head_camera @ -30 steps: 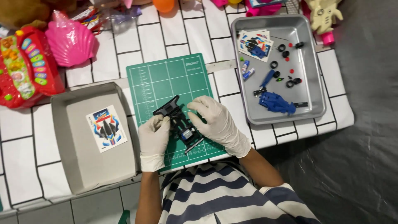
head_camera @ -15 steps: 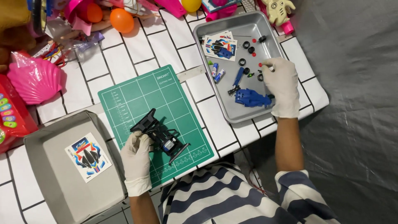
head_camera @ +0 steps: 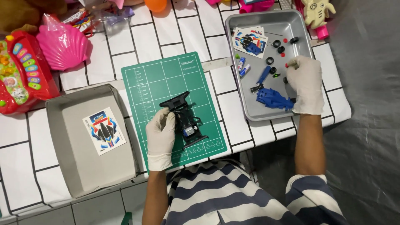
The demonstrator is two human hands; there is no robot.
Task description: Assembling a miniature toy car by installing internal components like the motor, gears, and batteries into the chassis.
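The left hand (head_camera: 160, 135) is wrapped around the black car frame (head_camera: 185, 118) on the green mat (head_camera: 166, 79). The right hand (head_camera: 306, 83) is in the tray (head_camera: 254, 114), fingers curled on small parts; what they grip I cannot tell. The blue shell (head_camera: 273, 99) and wheels (head_camera: 277, 43) are not on yet. The tray sits at the table edge, with bare mat above the frame.

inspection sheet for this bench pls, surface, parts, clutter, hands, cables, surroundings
surface: white tiled table with a green cutting mat
job's things: black toy car chassis on the mat; grey metal tray holds a blue car body shell, small black tyres and a sticker sheet
clutter: pink shell toy, red toy keyboard, grey cardboard lid
hands: gloved left hand grips the chassis; gloved right hand reaches into the tray
cables: nothing seen
surroundings: grey cloth
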